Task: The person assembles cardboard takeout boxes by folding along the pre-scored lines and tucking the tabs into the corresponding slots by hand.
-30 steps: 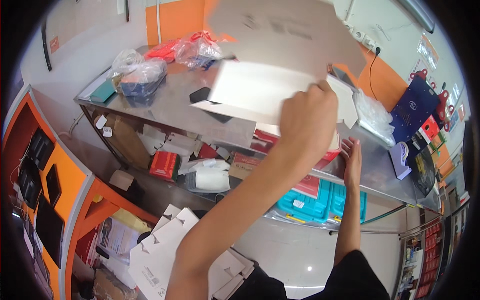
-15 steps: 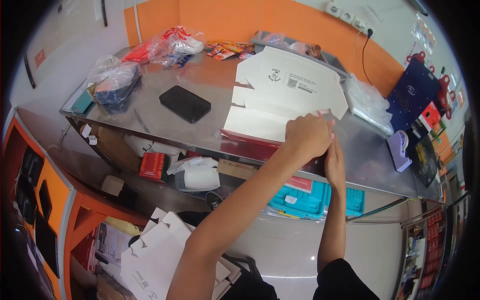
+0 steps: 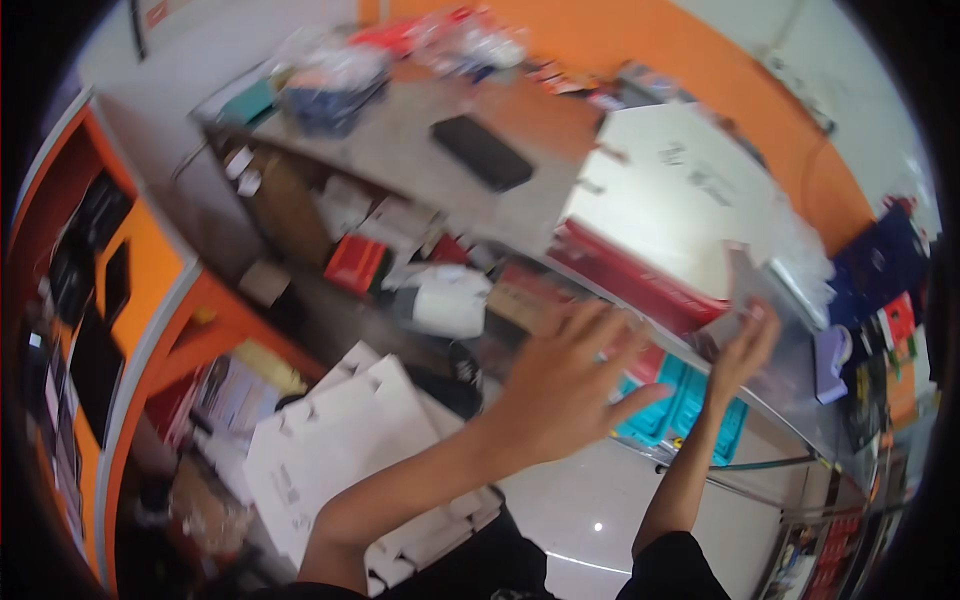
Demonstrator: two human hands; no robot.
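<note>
- Both hands are open in the head view: the left hand [image 3: 565,385] hangs with fingers spread, gripping nothing, in front of the tabletop [image 3: 420,150] edge; the right hand [image 3: 742,345] reaches up with its fingertips at the near right corner of the flat white cardboard sheet [image 3: 680,200].
- That cardboard sheet lies on the tabletop over a red stack [image 3: 640,285], with a black phone [image 3: 482,152] to its left.
- Judging by this, the sheet is set down and the step is letting go; next, the left hand would need a fresh sheet from the white pile [image 3: 330,450] on the floor.
- Half a second ago the left hand pressed on the sheet; now it is off it and lower.
</note>
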